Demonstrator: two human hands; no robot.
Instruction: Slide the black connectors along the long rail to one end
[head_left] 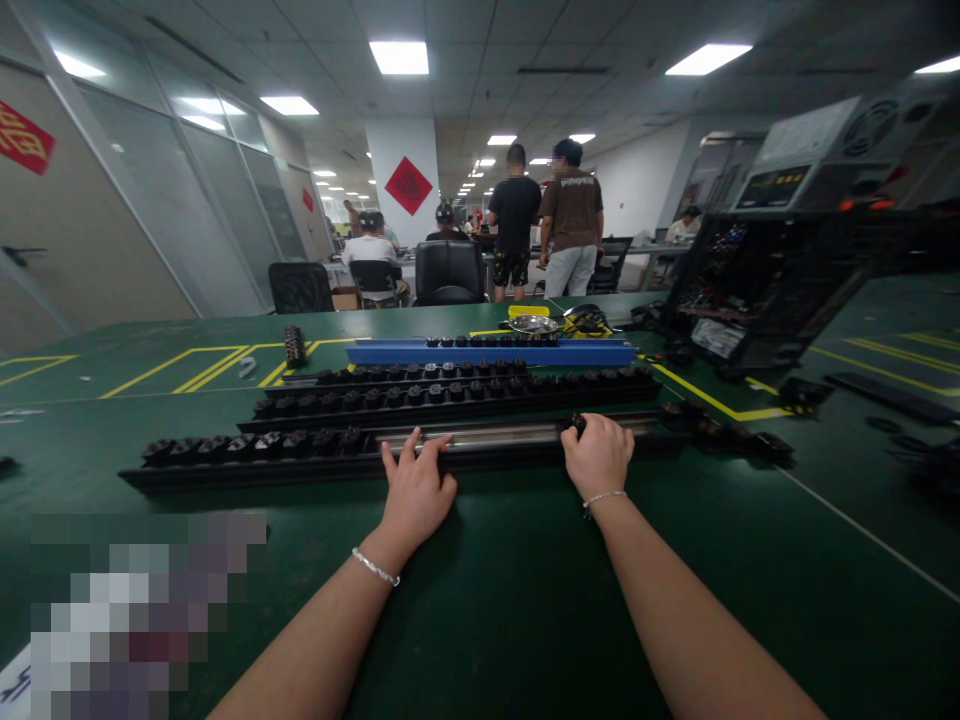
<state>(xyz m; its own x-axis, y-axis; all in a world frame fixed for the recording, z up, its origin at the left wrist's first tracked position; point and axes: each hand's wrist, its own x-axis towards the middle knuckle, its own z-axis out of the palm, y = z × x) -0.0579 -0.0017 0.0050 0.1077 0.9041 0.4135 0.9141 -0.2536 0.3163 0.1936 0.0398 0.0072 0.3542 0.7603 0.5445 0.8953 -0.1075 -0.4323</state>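
Note:
A long black rail (pixel 262 474) lies across the green table in front of me. Small black blocks (pixel 281 444) stand in a row along its left half, and a bare metallic strip (pixel 510 436) shows farther right. My left hand (pixel 416 498) rests on the rail with spread fingers, touching the edge of the strip beside the last block. At the strip's right part, my right hand (pixel 598 455) closes round a small black block (pixel 578 423), mostly hidden by the fingers. Several loose black blocks (pixel 739 438) lie past the rail's right end.
Behind lie more black rails (pixel 442 396) with blocks and a blue rail (pixel 487 353). A metal dish (pixel 533 324) sits beyond them. An open computer case (pixel 750 290) with a power supply (pixel 821 155) on top stands at right. Several people are in the background.

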